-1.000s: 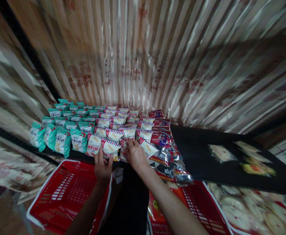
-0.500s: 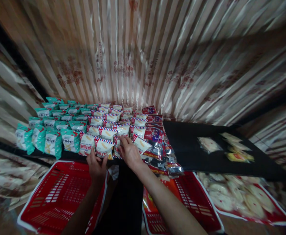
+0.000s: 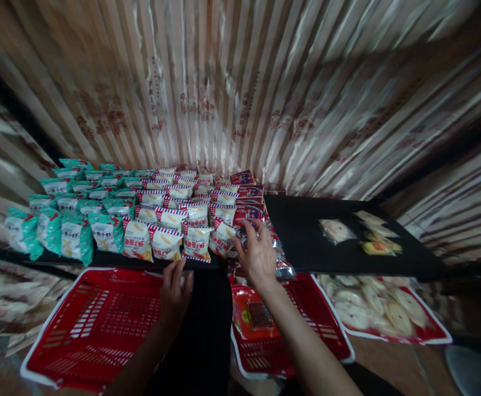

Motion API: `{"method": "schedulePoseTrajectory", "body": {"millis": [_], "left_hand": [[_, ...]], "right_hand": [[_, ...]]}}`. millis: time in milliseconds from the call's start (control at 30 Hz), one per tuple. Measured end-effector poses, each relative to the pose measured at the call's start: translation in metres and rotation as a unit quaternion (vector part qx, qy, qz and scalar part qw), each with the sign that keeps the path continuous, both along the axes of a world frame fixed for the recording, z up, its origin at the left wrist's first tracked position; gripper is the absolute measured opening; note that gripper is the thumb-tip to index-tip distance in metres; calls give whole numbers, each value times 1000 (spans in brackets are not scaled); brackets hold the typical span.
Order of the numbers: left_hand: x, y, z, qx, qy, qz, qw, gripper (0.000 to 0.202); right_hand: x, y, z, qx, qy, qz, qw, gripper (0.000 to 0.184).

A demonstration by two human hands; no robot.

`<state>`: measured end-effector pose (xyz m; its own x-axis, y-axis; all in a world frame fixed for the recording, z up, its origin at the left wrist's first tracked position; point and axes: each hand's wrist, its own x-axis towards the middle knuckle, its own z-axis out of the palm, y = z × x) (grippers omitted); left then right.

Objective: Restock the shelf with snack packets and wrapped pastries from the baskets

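My right hand point(image 3: 259, 257) is at the right end of the front row of white snack bags, its fingers spread. Its thumb is beside the last white snack bag point(image 3: 222, 237), perhaps touching it; the fingers hover over dark red packets point(image 3: 249, 213). My left hand point(image 3: 176, 291) is just below the shelf's front edge, under another white snack bag point(image 3: 197, 242), with its fingers apart and nothing in them. Several white bags with red print and striped tops stand in rows, the front ones upright side by side.
Teal snack bags point(image 3: 76, 239) fill the left of the black shelf point(image 3: 293, 231). Clear and yellow packs point(image 3: 381, 247) lie on its right part. Below are a red basket point(image 3: 95, 324), a second red basket point(image 3: 331, 324) with an orange pack, and a third with round white packs point(image 3: 353, 313).
My right hand has moved right, off the front white bags to the row's end. My left hand has dropped away from the bags. The view has shifted slightly right.
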<state>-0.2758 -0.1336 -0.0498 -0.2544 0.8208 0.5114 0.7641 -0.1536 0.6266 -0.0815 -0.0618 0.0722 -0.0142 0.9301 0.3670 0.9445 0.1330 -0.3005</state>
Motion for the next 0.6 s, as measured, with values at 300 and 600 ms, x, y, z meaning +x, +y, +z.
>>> {"method": "schedulePoseTrajectory", "body": {"millis": [300, 600], "left_hand": [[16, 14, -10, 1, 44, -36, 998, 37], [15, 21, -14, 2, 59, -43, 997, 40]], "right_hand": [[-4, 14, -8, -131, -13, -11, 991, 44], [-3, 38, -7, -167, 33, 40, 985, 36]]}}
